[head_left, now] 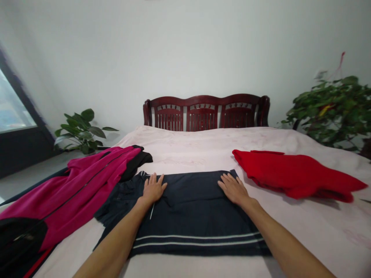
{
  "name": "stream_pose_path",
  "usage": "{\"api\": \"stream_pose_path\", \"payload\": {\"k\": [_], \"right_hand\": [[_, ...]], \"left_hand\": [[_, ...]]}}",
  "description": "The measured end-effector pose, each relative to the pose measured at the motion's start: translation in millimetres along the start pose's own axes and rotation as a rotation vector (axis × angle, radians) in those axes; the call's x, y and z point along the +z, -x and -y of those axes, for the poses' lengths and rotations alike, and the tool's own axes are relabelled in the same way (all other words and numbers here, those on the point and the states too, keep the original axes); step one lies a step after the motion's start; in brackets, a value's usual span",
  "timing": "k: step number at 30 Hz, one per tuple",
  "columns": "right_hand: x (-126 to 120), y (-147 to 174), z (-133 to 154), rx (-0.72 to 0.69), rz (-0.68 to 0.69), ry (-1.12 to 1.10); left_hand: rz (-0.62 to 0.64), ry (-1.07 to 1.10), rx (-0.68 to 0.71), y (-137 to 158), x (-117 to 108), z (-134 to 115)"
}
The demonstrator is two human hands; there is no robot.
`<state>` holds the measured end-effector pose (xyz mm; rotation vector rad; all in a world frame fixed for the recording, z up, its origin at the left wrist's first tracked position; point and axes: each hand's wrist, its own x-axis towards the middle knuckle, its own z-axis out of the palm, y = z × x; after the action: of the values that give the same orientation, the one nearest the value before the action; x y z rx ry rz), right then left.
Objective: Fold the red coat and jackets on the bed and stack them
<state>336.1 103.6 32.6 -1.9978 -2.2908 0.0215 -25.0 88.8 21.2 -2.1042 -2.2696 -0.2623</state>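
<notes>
A pair of navy track pants (pixel 197 216) lies folded sideways on the bed, two white stripes running along its near side. At its left end the cloth is gathered, and a short white line shows near my left wrist. My left hand (pixel 153 188) rests flat on the upper left part of the pants, fingers spread. Near the upper right corner, my right hand (pixel 233 188) lies flat on the cloth with its fingers apart. Neither hand grips anything.
A magenta and black zip jacket (pixel 87 185) lies at the left. To the right is a folded red garment (pixel 292 175). The pink bedsheet (pixel 185 150) reaches a dark wooden headboard (pixel 203 112). Leafy plants (pixel 82 131) stand on both sides of the bed.
</notes>
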Motion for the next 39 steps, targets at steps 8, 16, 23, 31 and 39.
{"api": "stream_pose_path", "payload": {"k": [8,16,23,31,39], "right_hand": [[-2,71,87,-0.334,-0.074,-0.076],[18,81,22,-0.136,-0.034,0.040],[26,85,-8,-0.069,-0.130,0.083],[28,84,-7,-0.045,-0.166,0.050],[25,84,-7,-0.033,-0.148,0.018]], "left_hand": [[-0.055,0.059,0.216,58,4,-83],[-0.070,0.052,0.322,87,17,-66],[-0.129,0.132,0.064,106,-6,-19],[0.098,0.167,-0.052,134,-32,7],[0.198,0.322,0.053,131,-37,18]]}}
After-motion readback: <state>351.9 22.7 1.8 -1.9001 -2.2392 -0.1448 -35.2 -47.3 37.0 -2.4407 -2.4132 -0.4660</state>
